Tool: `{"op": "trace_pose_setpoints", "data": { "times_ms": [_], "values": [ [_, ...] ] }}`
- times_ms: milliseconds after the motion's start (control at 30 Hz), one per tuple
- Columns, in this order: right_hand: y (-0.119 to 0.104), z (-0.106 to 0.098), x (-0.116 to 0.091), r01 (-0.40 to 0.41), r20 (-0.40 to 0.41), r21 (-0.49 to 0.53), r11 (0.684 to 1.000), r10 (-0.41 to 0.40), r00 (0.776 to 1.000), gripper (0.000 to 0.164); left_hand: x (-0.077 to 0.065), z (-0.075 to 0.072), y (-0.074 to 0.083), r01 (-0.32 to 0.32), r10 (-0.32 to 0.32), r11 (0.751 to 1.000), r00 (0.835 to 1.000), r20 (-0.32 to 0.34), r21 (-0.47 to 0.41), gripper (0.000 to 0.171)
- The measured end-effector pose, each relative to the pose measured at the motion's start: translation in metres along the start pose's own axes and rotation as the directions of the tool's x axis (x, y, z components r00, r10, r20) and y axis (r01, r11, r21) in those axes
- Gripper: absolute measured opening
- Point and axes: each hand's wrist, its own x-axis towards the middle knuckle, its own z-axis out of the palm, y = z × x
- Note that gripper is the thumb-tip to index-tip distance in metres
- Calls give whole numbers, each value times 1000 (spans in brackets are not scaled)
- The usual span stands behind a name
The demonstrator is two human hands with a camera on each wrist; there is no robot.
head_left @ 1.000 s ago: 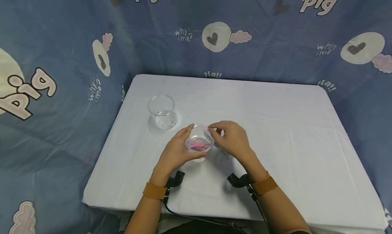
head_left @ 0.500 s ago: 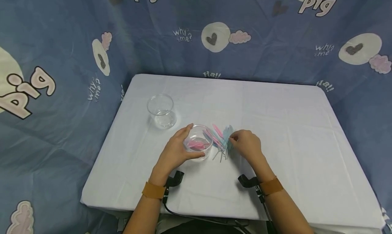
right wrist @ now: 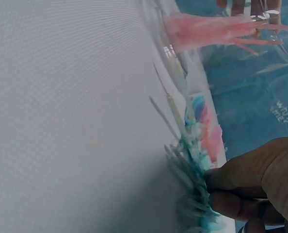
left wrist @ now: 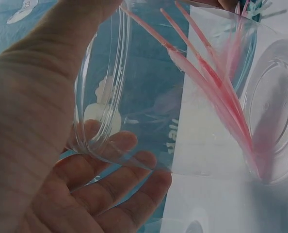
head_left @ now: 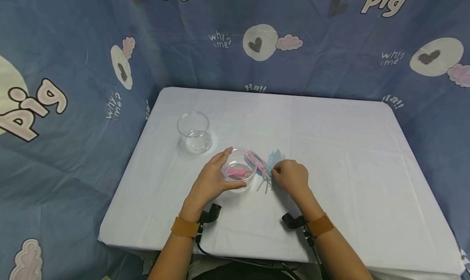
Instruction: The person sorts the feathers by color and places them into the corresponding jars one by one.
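Note:
My left hand [head_left: 209, 180] holds a clear plastic jar [head_left: 238, 154], fingers on its far side and thumb along its near side. Inside the jar lie several pink feathers [left wrist: 226, 104], their quills pointing toward the mouth in the left wrist view. Just right of it is a loose pile of blue feathers [head_left: 276, 157] and pink feathers [head_left: 259, 161] on the table, partly seen through the jar. At the pile's right side my right hand [head_left: 293, 176] pinches a blue feather [right wrist: 200, 162] between thumb and fingers. The fingers cover part of that feather.
A second clear jar [head_left: 194, 133] stands upright farther back on the left of the white-covered table [head_left: 352, 182]. Black wrist cameras hang under both wrists, with a cable [head_left: 238, 263] running along the table's front edge. A printed blue curtain [head_left: 205, 64] surrounds the table.
My right hand has gone from the jar's rim down to the right side of the feather pile, then slightly left, shifting some feathers. The left hand and its jar have stayed put.

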Motion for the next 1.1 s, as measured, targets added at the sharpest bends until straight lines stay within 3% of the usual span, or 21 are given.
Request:
{"op": "trace_pose_setpoints", "data": {
  "times_ms": [300,500,600,767,867,1100],
  "values": [
    [-3,-17,-5,-18,-67,76,997,23,997,15,-1,0,0,9,-9,1000,1000,0,6,113],
    [-7,-41,-14,44,-141,158,986,-22,990,18,-2,-1,0,19,-19,1000,1000,2,15,113],
    [-11,-56,-19,116,-207,164,980,-81,975,16,-2,-2,0,20,-20,1000,1000,2,13,113],
    [-18,-78,-27,277,-297,41,960,-253,921,9,-2,-2,0,10,-10,1000,1000,-1,14,112],
    [-24,-88,-30,338,-258,-17,941,-331,908,7,-2,-2,-1,9,-9,1000,1000,-5,19,112],
    [-38,-103,-33,364,-85,-33,931,-366,927,7,-1,-1,3,28,-28,1000,1000,5,4,111]
  ]
}}
